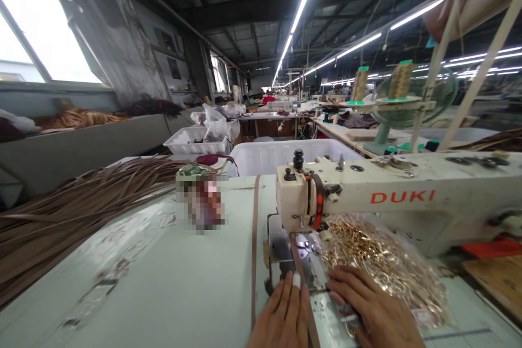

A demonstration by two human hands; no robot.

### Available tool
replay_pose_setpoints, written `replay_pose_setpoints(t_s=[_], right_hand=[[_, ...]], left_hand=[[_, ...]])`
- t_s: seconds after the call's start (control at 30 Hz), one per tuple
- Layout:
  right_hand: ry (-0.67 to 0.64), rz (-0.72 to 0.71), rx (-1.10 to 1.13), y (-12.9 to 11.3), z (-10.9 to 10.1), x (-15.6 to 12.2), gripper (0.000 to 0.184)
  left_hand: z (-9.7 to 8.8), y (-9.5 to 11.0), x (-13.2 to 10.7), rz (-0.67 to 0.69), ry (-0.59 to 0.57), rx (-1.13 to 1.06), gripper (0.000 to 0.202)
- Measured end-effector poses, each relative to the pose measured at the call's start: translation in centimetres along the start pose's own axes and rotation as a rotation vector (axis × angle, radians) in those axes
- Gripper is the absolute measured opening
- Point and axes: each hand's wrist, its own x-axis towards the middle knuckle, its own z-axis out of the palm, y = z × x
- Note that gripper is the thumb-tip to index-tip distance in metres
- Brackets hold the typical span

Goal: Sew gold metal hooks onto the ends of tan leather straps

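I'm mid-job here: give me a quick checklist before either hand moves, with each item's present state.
1. Left hand at the brown strip: ok, fingers laid flat.
2. Strip leading toward the sewing machine head: ok.
3. Right hand free of any object: cannot tell, its underside is hidden.
4. Bag of gold-coloured metal pieces well away from the right hand: not ok, it lies right beside it.
5. Thread cones upright on their stand: ok.
6. Needle position: cannot tell, too small to make out.

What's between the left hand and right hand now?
In the head view, a brown strip beside the left hand, then pale work surface toward the right hand.
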Motion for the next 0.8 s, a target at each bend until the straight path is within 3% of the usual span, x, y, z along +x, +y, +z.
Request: replay_pose_setpoints(t_s=[0.27,0.5,0.63,0.8], right_hand=[[0.028,0.112,0.125,-0.66,-0.37,0.43,0.051],[-0.04,0.206,0.238,-0.95,-0.66,0.58,0.052],[-0.068,0.216,0.239,-0.81,-0.38,0.29,0.042],[-0.02,0.19,0.209,-0.73,-0.36,0.4,0.043]], left_hand=[[-0.21,-0.2,-0.19,-0.004,-0.036,-0.042,0.038],[0.36,-0.42,-0.41,0.0,0.058,-0.025,0.039],[0.47,-0.41,-0.41,-0.001,0.01,-0.035,0.041],[0.5,-0.36,-0.39,-0.018,-0.055,-0.078,0.043]])
